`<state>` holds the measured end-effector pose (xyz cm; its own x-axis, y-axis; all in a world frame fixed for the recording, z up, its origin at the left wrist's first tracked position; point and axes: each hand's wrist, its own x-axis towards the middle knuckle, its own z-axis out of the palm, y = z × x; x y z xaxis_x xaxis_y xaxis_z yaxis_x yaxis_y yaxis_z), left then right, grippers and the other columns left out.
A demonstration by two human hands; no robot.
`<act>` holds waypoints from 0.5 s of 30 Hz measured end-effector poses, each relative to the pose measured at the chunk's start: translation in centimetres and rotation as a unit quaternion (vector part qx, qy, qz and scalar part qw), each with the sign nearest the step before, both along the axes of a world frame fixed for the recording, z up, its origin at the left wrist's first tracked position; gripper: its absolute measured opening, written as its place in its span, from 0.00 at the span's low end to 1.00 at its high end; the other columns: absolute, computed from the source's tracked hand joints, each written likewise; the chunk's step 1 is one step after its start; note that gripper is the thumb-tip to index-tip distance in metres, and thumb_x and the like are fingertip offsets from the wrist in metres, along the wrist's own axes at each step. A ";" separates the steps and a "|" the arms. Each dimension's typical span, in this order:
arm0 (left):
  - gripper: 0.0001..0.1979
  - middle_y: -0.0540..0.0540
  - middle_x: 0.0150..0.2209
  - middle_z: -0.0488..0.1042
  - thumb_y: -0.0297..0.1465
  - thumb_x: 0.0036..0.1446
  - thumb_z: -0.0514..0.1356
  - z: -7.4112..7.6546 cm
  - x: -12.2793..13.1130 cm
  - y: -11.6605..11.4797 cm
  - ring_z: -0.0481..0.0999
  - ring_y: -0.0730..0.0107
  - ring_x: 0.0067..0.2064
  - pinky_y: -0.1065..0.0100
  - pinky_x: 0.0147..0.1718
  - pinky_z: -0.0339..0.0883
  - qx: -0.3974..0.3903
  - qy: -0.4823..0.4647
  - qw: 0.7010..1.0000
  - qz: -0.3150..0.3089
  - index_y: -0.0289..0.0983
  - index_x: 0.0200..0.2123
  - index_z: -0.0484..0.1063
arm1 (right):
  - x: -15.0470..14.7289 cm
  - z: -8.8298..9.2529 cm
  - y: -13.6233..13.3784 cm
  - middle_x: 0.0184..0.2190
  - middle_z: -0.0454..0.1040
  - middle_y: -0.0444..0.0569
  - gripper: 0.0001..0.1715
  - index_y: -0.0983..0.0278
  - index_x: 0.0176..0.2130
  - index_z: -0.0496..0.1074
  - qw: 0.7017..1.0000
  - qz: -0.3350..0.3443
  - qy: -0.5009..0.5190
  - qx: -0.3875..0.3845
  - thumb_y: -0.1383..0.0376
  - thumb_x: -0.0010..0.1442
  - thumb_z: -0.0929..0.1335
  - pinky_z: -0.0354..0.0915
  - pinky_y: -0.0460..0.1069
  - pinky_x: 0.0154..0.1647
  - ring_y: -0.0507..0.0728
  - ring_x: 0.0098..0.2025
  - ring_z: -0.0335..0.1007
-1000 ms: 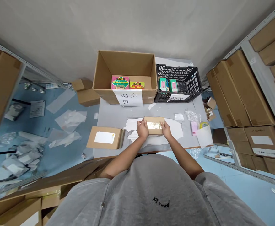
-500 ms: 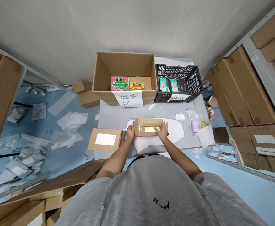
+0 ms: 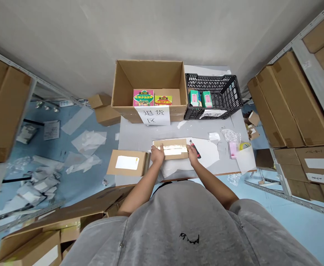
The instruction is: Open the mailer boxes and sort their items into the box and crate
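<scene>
Head view. You stand at the front of the pale grey surface [image 3: 134, 138], both forearms reaching in. Your left hand [image 3: 157, 154] and right hand [image 3: 193, 154] bracket a flat kraft-cardboard box [image 3: 170, 149], one at each short end. The fingers [image 3: 155, 149] of each hand lie pressed together against the box, not pinching; this two-sided hold seems meant to keep it square and steady. The box sits on a crumpled white foam sheet [image 3: 203, 155] near the surface's front edge, glossy clear tape across its top. Just beside your right hand lies a slim red-and-black box cutter [image 3: 195, 149], apparently left there to stay within reach. Left of your hands rests a second kraft box [image 3: 127, 162] with a white label.
</scene>
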<state>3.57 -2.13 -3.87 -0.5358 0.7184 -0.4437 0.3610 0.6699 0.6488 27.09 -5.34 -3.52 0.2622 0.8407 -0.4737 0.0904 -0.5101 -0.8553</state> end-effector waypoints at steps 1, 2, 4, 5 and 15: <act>0.30 0.21 0.57 0.78 0.58 0.65 0.62 0.2 -0.2 -0.2 0.77 0.28 0.62 0.48 0.54 0.70 -0.004 0.032 0.999 -0.005 0.38 0.52 0.69 | 0.2 0.1 -0.5 0.61 0.81 0.57 0.33 0.59 0.60 0.78 0.999 0.005 0.031 0.024 0.42 0.71 0.65 0.73 0.60 0.64 0.68 0.64 0.77; 0.29 0.22 0.55 0.80 0.59 0.68 0.58 0.4 -0.7 -0.4 0.78 0.29 0.60 0.48 0.54 0.70 -0.009 0.056 0.998 -0.010 0.38 0.52 0.69 | 0.4 0.1 -1.0 0.62 0.81 0.57 0.34 0.59 0.61 0.79 0.997 0.019 0.050 0.052 0.42 0.72 0.63 0.72 0.60 0.64 0.67 0.65 0.77; 0.30 0.23 0.54 0.81 0.59 0.71 0.52 0.5 -2.3 -0.4 0.80 0.32 0.58 0.48 0.54 0.70 -0.025 0.081 0.996 -0.024 0.38 0.52 0.70 | 0.6 0.1 -1.9 0.66 0.77 0.56 0.34 0.59 0.63 0.77 0.992 0.051 0.037 0.106 0.42 0.73 0.63 0.69 0.60 0.69 0.66 0.68 0.73; 0.30 0.25 0.53 0.82 0.60 0.72 0.50 0.6 -3.1 -0.4 0.80 0.33 0.58 0.48 0.53 0.70 -0.037 0.083 0.995 -0.036 0.39 0.52 0.71 | 0.5 -0.1 -2.1 0.69 0.75 0.56 0.35 0.59 0.65 0.76 0.991 0.056 0.006 0.121 0.42 0.73 0.63 0.65 0.60 0.72 0.65 0.71 0.70; 0.28 0.23 0.66 0.71 0.50 0.75 0.52 1.2 -0.1 2.7 0.71 0.39 0.69 0.48 0.64 0.65 -0.023 0.098 0.988 -0.120 0.33 0.61 0.71 | -0.1 -1.0 -1.0 0.72 0.71 0.60 0.44 0.64 0.76 0.62 0.993 -0.030 -0.111 0.012 0.43 0.74 0.62 0.63 0.61 0.74 0.65 0.74 0.66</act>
<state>3.51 0.62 -2.70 -0.4315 0.8171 -0.3824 0.6290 0.5763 0.5217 27.01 -6.34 -4.54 0.4077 0.8311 -0.3781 0.2478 -0.4993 -0.8303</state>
